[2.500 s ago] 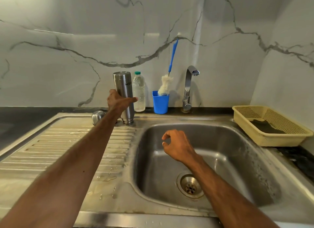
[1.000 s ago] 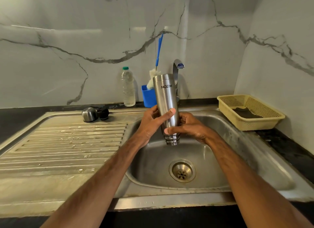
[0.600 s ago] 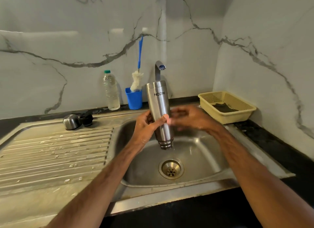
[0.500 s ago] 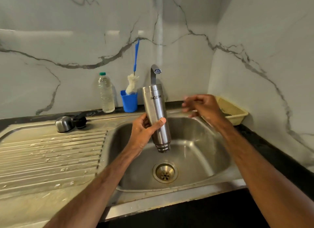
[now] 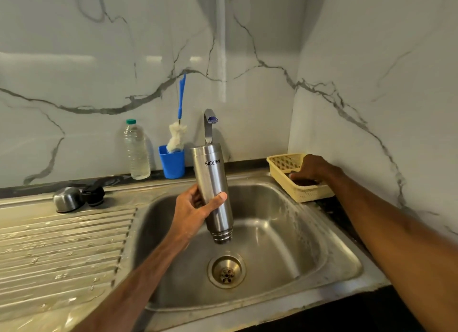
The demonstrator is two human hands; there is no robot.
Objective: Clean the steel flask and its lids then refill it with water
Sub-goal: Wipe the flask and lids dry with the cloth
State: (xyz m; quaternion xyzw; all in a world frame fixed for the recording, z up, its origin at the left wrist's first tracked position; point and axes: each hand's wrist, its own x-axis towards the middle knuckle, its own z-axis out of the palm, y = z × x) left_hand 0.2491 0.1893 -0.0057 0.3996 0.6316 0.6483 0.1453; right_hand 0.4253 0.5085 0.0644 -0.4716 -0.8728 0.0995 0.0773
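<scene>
The flask (image 5: 213, 190) hangs upside down and slightly tilted over the sink (image 5: 292, 235), its bare threaded neck pointing toward the drain (image 5: 226, 271). The left hand (image 5: 192, 208) grips it round the middle, thumb across the front. No stream shows at the tap (image 5: 209, 123) just behind it.

The right hand (image 5: 311, 169) is well apart from the flask, reaching into the basket (image 5: 304, 193) at the sink's right, with its fingers down on a dark pad (image 5: 303, 182). Whether they have closed on the pad I cannot tell.

The two lids lie off on the drainboard (image 5: 64, 247) to the left: the steel lid (image 5: 67, 199) and the black lid (image 5: 94, 195), touching each other. A brush (image 5: 177, 133) stands in a cup (image 5: 172, 162) beside a bottle (image 5: 136, 151) on the desk (image 5: 22, 191) at the wall.

This looks like the start of cleaning: the flask is opened and emptied, and the scrubber is being fetched. The next move calls for a firm hold on the pad, lifting it clear of the basket and bringing it to the flask over the sink. The flask will likely need turning upright or sideways and the tap opening. The inside may need the brush, since the neck is narrow. The lids wait unwashed, and refilling comes last.
</scene>
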